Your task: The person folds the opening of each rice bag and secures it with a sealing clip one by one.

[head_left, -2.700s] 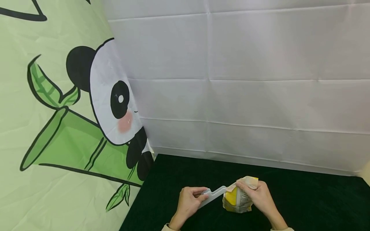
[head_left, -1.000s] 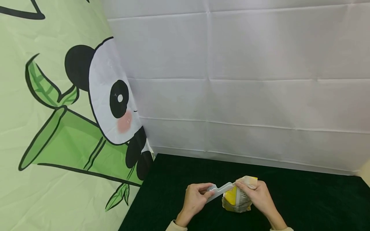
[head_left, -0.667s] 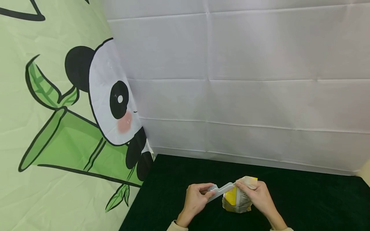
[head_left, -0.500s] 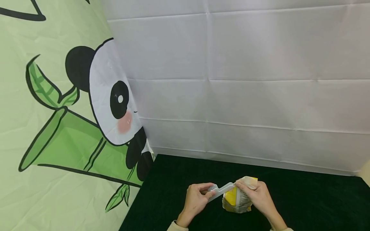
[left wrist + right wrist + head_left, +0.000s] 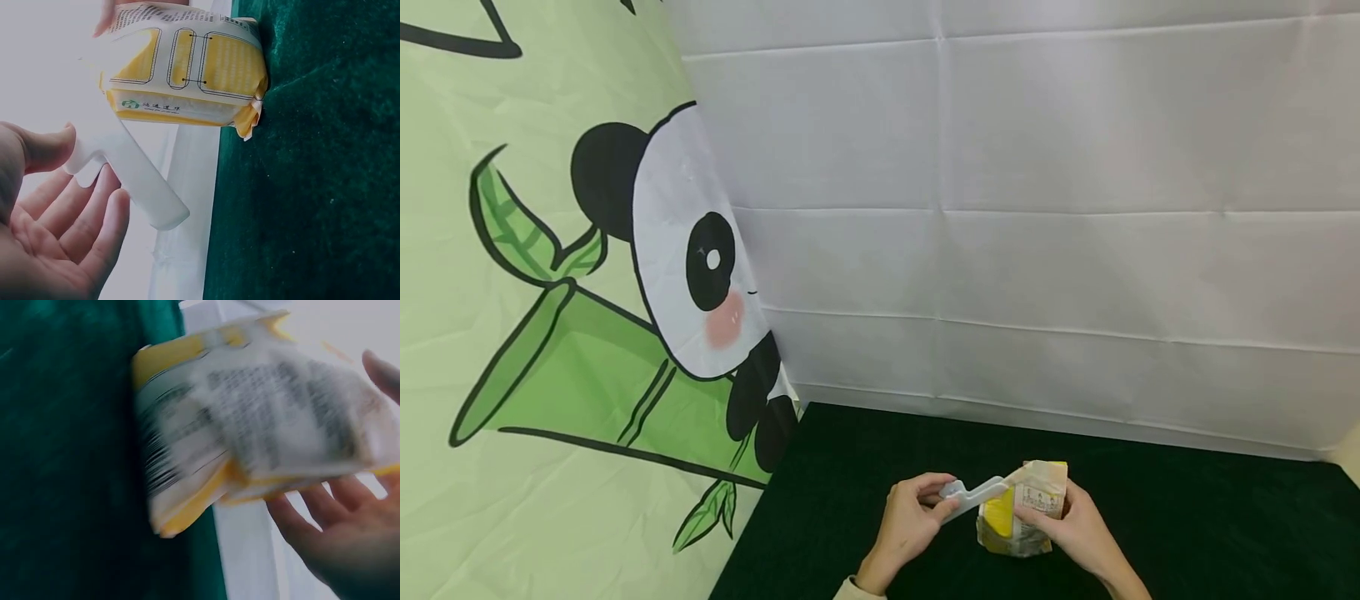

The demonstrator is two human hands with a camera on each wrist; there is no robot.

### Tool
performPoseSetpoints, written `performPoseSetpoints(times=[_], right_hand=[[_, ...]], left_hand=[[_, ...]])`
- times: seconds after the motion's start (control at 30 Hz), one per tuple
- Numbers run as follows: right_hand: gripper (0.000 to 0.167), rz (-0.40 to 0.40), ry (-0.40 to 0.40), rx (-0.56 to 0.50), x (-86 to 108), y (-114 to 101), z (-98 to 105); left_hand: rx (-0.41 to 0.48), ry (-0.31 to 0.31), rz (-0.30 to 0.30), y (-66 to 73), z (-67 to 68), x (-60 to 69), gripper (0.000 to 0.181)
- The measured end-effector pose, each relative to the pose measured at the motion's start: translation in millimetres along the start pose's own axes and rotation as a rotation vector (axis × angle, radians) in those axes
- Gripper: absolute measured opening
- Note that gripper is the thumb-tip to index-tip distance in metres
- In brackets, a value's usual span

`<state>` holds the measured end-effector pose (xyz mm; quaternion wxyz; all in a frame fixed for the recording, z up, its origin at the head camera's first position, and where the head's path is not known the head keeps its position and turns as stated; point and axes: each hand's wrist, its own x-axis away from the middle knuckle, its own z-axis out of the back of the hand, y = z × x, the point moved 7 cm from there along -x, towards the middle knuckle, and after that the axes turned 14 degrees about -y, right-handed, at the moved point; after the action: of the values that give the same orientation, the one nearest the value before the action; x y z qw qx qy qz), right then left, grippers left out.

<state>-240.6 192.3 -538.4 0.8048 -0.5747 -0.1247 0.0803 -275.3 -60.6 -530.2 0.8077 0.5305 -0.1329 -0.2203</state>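
In the head view my left hand (image 5: 910, 521) pinches a white plastic bag clip (image 5: 973, 495) between thumb and fingers. The long arm of the clip (image 5: 147, 184) points away from the palm in the left wrist view. Its far end meets the top left corner of a yellow-and-white printed bag (image 5: 1000, 515); whether it grips the bag there I cannot tell. The bag stands upright on the dark green cloth. My right hand (image 5: 1078, 529) holds the bag's right side, thumb across the front and fingers behind. In the right wrist view the bag (image 5: 250, 419) is blurred.
A dark green cloth (image 5: 1187, 533) covers the table. Behind it hangs a creased white sheet (image 5: 1075, 250). At the left is a light green curtain (image 5: 445, 333) with a panda and bamboo print.
My left hand has shifted right with the clip since the oldest frame. My right hand has slid down from the bag's top edge, and the top flap now stands up, showing more print.
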Motion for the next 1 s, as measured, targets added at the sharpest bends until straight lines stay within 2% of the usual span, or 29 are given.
performPoseSetpoints(times=[0.17,0.4,0.8,1.0], right_hand=[[0.068,-0.033,-0.104,0.045,0.7,27.6,-5.0],[0.062,-0.027,-0.133,0.090,0.9,44.5,-5.8],[0.059,-0.040,-0.117,0.090,1.4,44.2,-3.7],[0.060,-0.051,-0.112,0.083,0.7,46.6,-4.3]], left_hand=[[-0.013,-0.042,0.031,-0.6,0.5,1.6,0.034],[-0.030,-0.097,0.061,-0.5,0.5,2.5,0.026],[-0.069,-0.014,0.021,2.2,0.1,0.6,0.023],[-0.062,0.002,0.010,-0.2,-1.2,0.1,0.022]])
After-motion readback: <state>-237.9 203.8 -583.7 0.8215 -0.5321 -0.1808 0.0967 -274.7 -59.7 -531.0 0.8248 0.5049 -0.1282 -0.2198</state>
